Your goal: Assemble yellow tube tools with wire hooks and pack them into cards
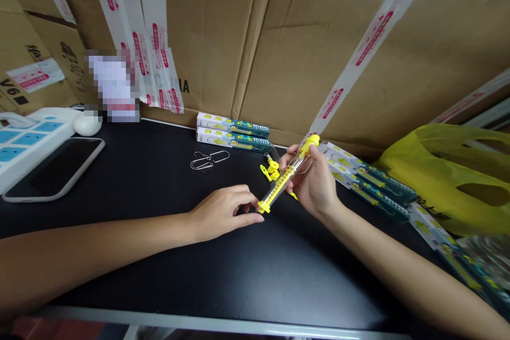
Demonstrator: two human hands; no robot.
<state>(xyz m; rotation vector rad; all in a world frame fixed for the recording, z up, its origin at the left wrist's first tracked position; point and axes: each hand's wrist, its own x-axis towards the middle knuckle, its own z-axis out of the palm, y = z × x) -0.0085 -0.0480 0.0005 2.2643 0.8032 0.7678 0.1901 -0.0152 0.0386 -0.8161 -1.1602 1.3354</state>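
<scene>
1 clear-and-yellow tube [287,173]: right grip [320,186] holds it, left grip [223,212] pinches its end.

Left hand [223,212], right hand [319,186] bare; slim bare forearms [135,247].

brn cardbd wall [330,21] | wht/red tape [374,37] | blk tbl [191,287], gry edge [223,323] | soft glare [263,276]

Two hands [223,213] [317,185]; one clear yellow-ended tube [286,175]; one phone [56,169]; one power strip [30,141]; one yellow bag [426,170]; two slim boxes [233,125] [233,139] at back, three or more at right; yellow pieces [273,166] too clustered to count.
</scene>
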